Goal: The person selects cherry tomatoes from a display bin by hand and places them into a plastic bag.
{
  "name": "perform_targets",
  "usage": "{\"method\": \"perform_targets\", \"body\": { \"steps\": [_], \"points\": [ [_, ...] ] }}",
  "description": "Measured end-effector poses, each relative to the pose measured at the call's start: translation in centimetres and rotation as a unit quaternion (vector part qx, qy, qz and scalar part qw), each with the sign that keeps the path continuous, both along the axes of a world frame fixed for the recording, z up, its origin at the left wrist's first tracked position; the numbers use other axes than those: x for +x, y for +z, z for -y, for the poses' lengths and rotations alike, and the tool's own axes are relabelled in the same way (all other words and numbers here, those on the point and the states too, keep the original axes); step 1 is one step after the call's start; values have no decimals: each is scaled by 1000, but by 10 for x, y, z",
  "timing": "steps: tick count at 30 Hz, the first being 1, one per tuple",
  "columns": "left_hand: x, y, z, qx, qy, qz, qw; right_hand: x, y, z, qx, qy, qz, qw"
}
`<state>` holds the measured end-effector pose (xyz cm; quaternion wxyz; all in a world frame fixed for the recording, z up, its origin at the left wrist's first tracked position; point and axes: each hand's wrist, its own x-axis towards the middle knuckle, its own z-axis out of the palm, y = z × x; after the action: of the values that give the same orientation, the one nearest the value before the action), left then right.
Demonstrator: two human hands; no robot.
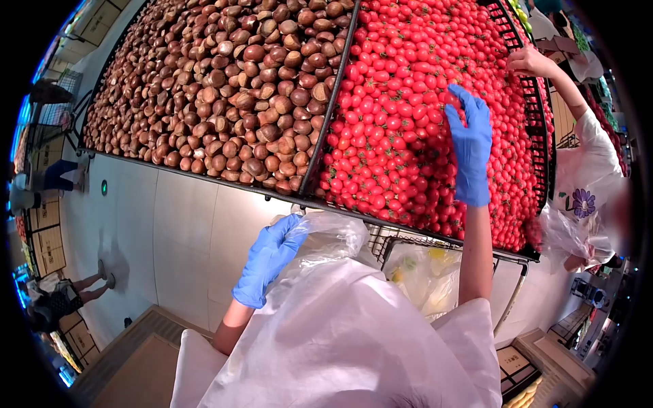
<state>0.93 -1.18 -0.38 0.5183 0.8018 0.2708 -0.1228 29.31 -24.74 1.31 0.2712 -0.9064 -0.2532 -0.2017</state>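
Note:
My left hand (271, 255), in a blue glove, is closed on the edge of a clear plastic bag (337, 234) below the front rim of the display. My right hand (469, 139), also gloved in blue, is over the heap of small red tomatoes (391, 102). Its thumb and fingers curve toward each other around a small red tomato (451, 100). Brown chestnuts (224, 88) fill the compartment to the left, behind a black divider (333, 102).
At the right, another person (592, 163) in a white top reaches a bare hand to the tomatoes and holds a plastic bag. A wire basket (384, 248) with bagged goods hangs below the display. People and cartons (49, 248) are at the far left.

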Motion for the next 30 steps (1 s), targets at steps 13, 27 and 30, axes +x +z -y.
{"method": "perform_targets", "body": {
  "steps": [13,27,30],
  "points": [
    [-7,-1,-2,0,14,24,1000,-72,-32,-62,-58,391,-67,916],
    [-8,6,-2,-32,39,-24,998,-87,-70,-75,-357,483,-300,741],
    [-10,-1,-8,-78,38,-22,996,-88,-77,-71,-323,504,-251,761]
  ]
}}
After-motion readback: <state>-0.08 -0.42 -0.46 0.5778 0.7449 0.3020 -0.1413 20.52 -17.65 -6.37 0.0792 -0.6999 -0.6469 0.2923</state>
